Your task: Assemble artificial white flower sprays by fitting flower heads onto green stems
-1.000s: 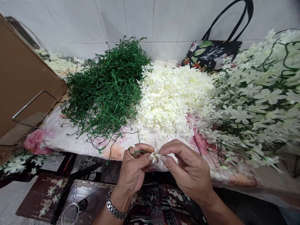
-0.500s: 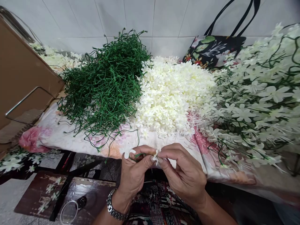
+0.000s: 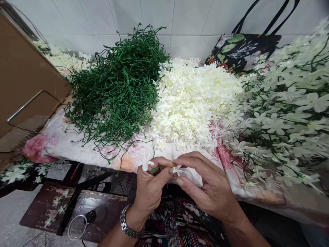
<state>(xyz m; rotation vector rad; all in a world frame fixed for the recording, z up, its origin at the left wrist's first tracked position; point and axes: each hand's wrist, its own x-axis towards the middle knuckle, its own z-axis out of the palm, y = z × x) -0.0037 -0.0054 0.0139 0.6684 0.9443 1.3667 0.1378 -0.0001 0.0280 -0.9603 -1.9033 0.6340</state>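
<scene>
A small white flower (image 3: 176, 169) sits between the two hands, above the near edge of the surface (image 3: 82, 152). The left hand (image 3: 151, 183) is closed, pinching the flower between thumb and forefinger, with a green stem (image 3: 156, 168) running inside its curled fingers. A second bloom (image 3: 144, 164) shows at the left of that hand, by the base of the forefinger. The right hand (image 3: 180, 171) is partly open, its thumb and forefinger parted about the flower's right side; whether they touch it cannot be told.

Beyond the hands, a heap of loose blooms (image 3: 185, 106) lies on the flowered cloth covering the surface. Touching it on the left is a tangle of green stems (image 3: 118, 89); on the right stands a large mass of stemmed flowers (image 3: 276, 125). A floral bag (image 3: 244, 51) rests at the far right, near the tiled wall (image 3: 144, 20). A brown box (image 3: 31, 75) is at the far left. A metal watch (image 3: 125, 223) circles the left wrist.
</scene>
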